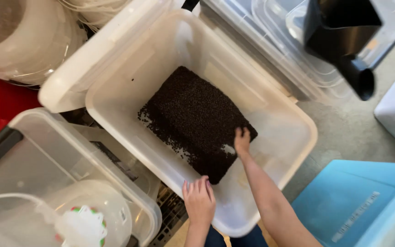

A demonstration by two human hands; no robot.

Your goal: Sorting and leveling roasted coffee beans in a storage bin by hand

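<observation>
grey concrete floor (344, 123) crowded with clear plastic bins (33, 151)

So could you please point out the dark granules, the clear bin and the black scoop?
dark granules (193, 114), head view, middle of the heap
clear bin (129, 137), head view, left wall
black scoop (344, 36), head view, its body

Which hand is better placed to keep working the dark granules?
Right, probably. The right hand is already down in the granules inside the bin; the left hand rests on the bin's near rim, apparently steadying it.
</observation>
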